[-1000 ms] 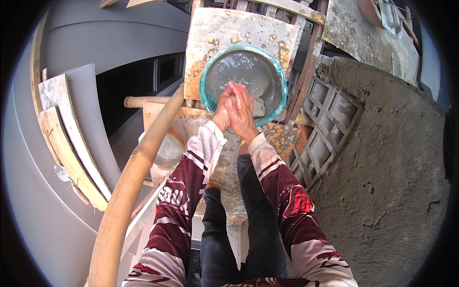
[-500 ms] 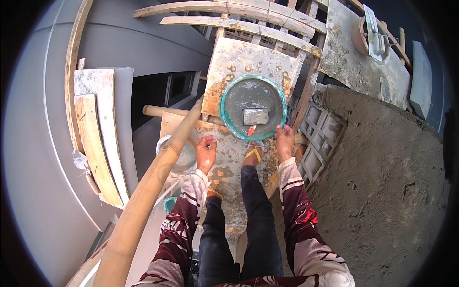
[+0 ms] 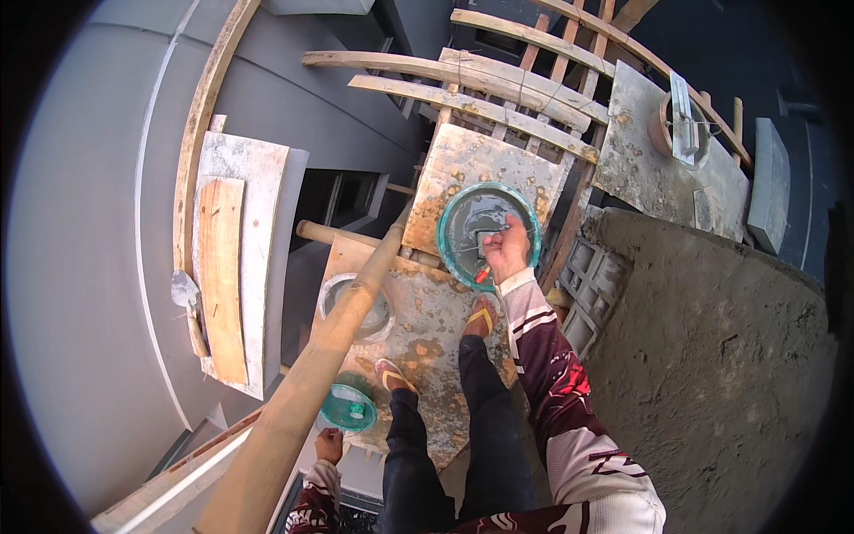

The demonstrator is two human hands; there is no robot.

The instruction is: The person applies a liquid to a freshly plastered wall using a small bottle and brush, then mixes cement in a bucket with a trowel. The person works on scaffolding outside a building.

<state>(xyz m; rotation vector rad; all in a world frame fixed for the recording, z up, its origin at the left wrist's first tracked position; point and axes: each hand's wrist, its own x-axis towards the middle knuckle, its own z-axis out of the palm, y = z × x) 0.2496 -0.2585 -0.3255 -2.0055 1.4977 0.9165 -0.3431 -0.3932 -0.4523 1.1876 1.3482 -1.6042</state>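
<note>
The right hand (image 3: 507,249) is now over the round, blue-green basin (image 3: 442,236) of cloudy grey water, reaching in, where half a second ago it is at the near-right rim. Its fingers curl right beside the grey rectangular block (image 3: 484,238) inside the basin; whether this grip is clamped on the block or only touching it, I cannot tell. The small orange-red piece (image 3: 482,276) shows at the basin's near edge.

The left hand (image 3: 329,446), earlier just left of the basin's near side, is now well apart from it, lower and to the left, close to the small green plastic bucket (image 3: 334,415). Its fingers look curled, but whether they hold anything is unclear.

A second ago both hands are pressed together over the basin; now they are separated, so the work there appears to have become one-handed, centred on the block.
</note>
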